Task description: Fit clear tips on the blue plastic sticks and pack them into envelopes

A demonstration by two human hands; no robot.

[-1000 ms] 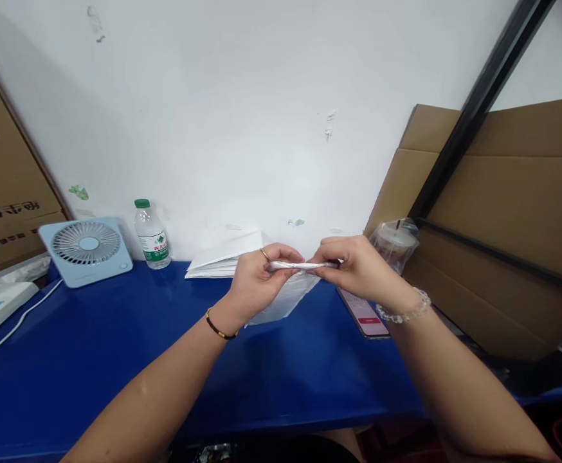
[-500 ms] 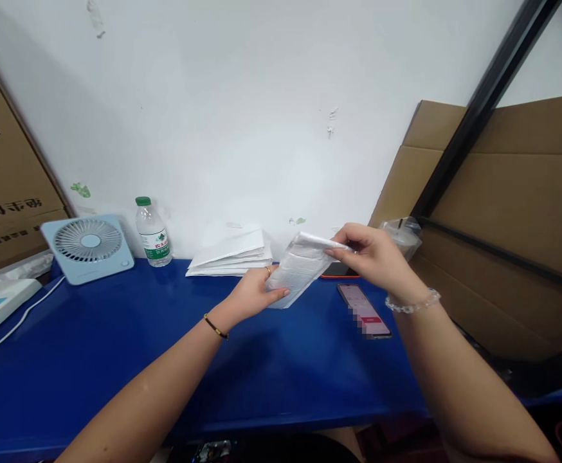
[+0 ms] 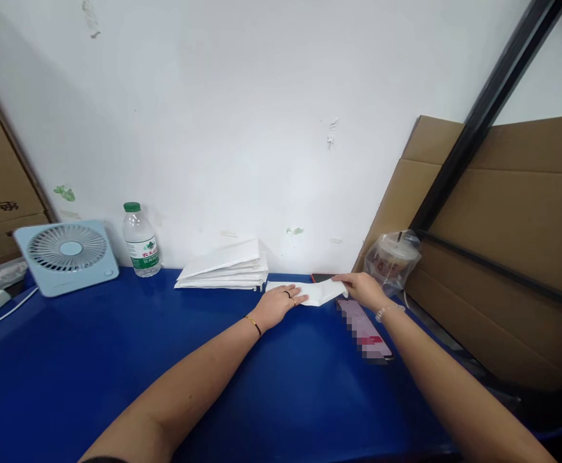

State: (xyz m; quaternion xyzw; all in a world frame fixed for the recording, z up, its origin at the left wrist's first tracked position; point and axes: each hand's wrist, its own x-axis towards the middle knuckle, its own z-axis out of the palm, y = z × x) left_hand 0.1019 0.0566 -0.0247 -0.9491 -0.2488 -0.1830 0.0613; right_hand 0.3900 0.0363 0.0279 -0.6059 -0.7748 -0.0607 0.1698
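Folded white sheet (image 3: 318, 294), left end under the left hand (image 3: 274, 307), laid flat, fingers extended, right end pinched by the right hand (image 3: 365, 290)

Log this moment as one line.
left hand: laid on white folded piece | right hand: gripping its right end | nearby: white stack, phone, bottle

Bottle (image 3: 142, 251) between fan (image 3: 69, 257) and stack (image 3: 220, 270), packet (image 3: 320, 294) between stack and phone (image 3: 365, 323)

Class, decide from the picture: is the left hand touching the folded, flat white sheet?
Touching: the head view shows the left hand lying palm-down on the sheet.
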